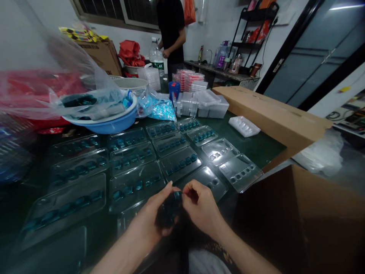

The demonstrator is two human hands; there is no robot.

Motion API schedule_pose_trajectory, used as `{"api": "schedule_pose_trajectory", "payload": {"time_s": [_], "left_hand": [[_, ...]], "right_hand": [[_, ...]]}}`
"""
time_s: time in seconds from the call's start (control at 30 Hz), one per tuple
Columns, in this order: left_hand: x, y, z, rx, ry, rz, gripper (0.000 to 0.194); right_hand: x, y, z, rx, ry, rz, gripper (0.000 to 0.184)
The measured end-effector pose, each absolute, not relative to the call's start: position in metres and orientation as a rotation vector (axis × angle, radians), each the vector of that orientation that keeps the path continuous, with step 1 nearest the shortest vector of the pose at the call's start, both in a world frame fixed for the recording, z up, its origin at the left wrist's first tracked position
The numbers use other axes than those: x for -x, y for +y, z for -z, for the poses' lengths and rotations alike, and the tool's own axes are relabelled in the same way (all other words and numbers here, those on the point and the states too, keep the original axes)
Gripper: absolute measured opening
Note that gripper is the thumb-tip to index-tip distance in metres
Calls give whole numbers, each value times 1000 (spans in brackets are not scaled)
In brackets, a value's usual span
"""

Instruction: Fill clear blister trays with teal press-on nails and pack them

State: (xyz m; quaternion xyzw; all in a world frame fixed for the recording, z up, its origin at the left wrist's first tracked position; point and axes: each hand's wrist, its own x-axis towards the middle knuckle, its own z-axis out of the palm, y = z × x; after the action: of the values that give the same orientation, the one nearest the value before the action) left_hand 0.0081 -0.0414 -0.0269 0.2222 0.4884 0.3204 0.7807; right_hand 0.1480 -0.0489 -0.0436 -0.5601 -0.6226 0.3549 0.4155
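Observation:
My left hand (pixel 149 217) grips a dark, soft bundle (pixel 169 210) close to my body. My right hand (pixel 201 207) pinches a small teal piece (pixel 177 195) at the top of that bundle, between finger and thumb. Just beyond both hands lie clear plastic blister trays (pixel 134 186), spread in rows over the dark green tabletop (pixel 268 150). Most hold a row of small teal pieces. A few trays at the right (pixel 241 173) hold only small dark pieces or show empty pockets. My hands hide the nearest tray edges.
A blue basin (pixel 114 123) holding plastic bags stands at the left, and stacked clear trays (pixel 209 104) stand at the back. A flat cardboard box (pixel 270 114) lies along the right table edge, with an open carton (pixel 273 217) in front. A person (pixel 171 34) stands beyond the table.

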Motion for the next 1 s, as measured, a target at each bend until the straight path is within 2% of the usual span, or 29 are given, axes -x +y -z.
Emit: {"api": "schedule_pose_trajectory", "payload": {"time_s": [0.2, 0.53, 0.67, 0.8, 1.0], "left_hand": [[-7, -43, 23, -644, 1025, -665, 28], [-8, -47, 22, -420, 1015, -684, 20], [-9, -47, 16, -281, 979, -631, 16], [-11, -45, 15, -263, 953, -587, 15], [-21, -47, 20, -335, 973, -532, 12]], "right_hand": [[-149, -45, 40, 1342, -1362, -1113, 7], [-146, -45, 35, 1297, -1079, -1409, 9], [-154, -51, 38, 1261, -1244, -1176, 8], [-166, -61, 37, 1149, -1581, -881, 29], [-182, -75, 39, 1162, -1749, -783, 22]]}}
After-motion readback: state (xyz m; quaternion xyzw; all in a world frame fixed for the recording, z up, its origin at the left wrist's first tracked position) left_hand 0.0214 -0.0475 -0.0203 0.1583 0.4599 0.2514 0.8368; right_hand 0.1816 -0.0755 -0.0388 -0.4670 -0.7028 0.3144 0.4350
